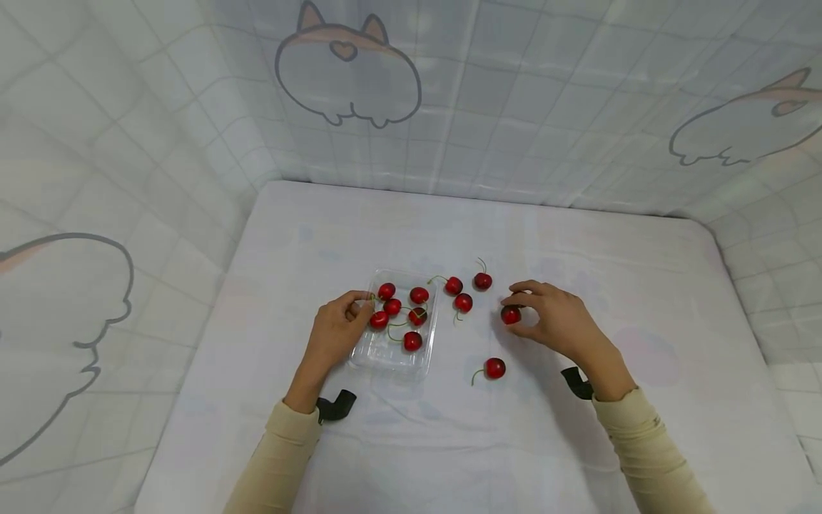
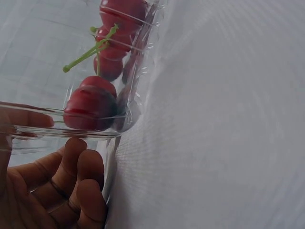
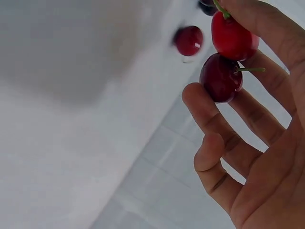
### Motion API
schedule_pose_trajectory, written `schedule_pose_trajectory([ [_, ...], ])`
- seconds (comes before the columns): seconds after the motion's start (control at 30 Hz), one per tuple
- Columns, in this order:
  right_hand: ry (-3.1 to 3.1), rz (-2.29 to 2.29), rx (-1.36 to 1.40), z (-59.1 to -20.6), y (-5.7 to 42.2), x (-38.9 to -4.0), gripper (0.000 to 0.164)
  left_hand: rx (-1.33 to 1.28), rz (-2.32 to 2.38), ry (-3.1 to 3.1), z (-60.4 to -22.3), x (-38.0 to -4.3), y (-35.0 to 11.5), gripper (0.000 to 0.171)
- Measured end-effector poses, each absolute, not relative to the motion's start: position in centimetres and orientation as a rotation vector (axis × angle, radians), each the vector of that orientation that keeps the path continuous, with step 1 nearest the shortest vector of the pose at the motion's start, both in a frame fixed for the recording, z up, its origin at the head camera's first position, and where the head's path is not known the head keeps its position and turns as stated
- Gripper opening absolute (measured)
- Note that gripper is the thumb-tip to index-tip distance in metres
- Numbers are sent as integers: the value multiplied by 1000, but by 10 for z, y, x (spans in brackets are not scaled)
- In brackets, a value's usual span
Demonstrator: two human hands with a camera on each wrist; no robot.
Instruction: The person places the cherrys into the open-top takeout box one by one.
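At the left side of a clear plastic container (image 1: 392, 368), my left hand (image 1: 335, 325) grips the wall. In the left wrist view, one finger (image 2: 31, 117) shows through the plastic, while the other fingers curl outside it. Several red cherries (image 1: 412, 341) with green stems lie inside. To the right, my right hand (image 1: 559, 321) holds a red cherry (image 1: 510, 315) between thumb and fingers. The right wrist view shows this bright cherry (image 3: 233, 37) beside the thumb and a darker cherry (image 3: 221, 78) against it, right at the fingertips.
Between container and right hand, three loose cherries lie together, one a red cherry (image 1: 463, 303). Another cherry (image 1: 494, 368) lies nearer the front. A white cloth (image 1: 449, 442) covers the table. Printed curtains (image 1: 514, 93) hang behind and at both sides. Black straps (image 1: 337, 405) show at the wrists.
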State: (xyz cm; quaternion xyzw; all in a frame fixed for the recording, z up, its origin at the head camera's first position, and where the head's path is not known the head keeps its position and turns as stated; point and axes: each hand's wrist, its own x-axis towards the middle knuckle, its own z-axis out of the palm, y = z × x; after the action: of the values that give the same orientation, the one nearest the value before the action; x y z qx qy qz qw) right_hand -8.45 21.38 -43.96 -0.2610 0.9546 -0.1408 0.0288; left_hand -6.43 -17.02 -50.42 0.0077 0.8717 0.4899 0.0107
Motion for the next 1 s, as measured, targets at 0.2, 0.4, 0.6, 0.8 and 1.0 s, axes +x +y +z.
schedule_pose_trajectory([
  [0.2, 2980, -422, -900, -419, 203, -98, 39, 42, 1537, 2729, -507, -67, -169, 26],
  [0.4, 2984, -425, -1027, -398, 182, -109, 38, 63, 1543, 2728, -508, -69, -167, 27],
  [0.6, 2939, -392, -1163, -384, 154, -118, 37, 71, 1549, 2725, -506, -70, -165, 28],
  [0.8, 2871, -362, -1313, -381, 125, -120, 35, 68, 1560, 2723, -506, -71, -163, 27],
  [1.0, 2785, -332, -1418, -384, 98, -117, 32, 65, 1561, 2731, -508, -72, -162, 26],
])
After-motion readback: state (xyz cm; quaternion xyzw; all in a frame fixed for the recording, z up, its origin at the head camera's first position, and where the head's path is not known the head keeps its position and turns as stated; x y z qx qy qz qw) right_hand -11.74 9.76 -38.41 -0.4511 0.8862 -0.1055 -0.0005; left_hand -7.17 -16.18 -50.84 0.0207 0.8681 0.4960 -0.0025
